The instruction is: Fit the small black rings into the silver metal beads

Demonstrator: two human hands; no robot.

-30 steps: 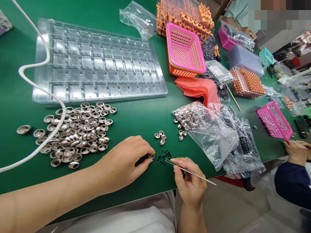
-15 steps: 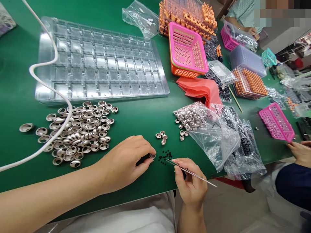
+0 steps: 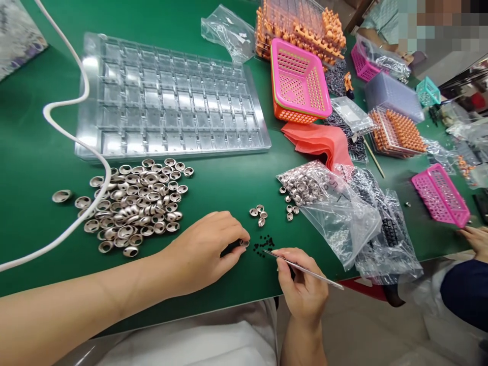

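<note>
My left hand (image 3: 208, 249) rests low over the green table, thumb and fingertips closed on a small silver metal cup (image 3: 244, 243). Metal tweezers (image 3: 308, 270) lie in the pinch of my right hand (image 3: 303, 284). Their tips reach the right edge of a scatter of tiny black pieces (image 3: 264, 244); whether a piece is between the tips I cannot tell. Just beyond those pieces sit several loose metal cups (image 3: 261, 214). To the left of my left hand is a big pile of hollow silver cups (image 3: 137, 198) with holes in them.
A clear compartment tray (image 3: 171, 104) lies behind the pile, and a white cable (image 3: 61, 104) crosses the left side. Plastic bags with metal parts (image 3: 305, 185), red sheets (image 3: 320, 145) and stacked pink baskets (image 3: 301, 84) stand to the right. Another person's hand (image 3: 476, 241) is at the right edge.
The whole view has shifted slightly, so things appear a little further right. The tweezers have turned a little in my right hand, their tips still by the black pieces. My left hand keeps its hold.
</note>
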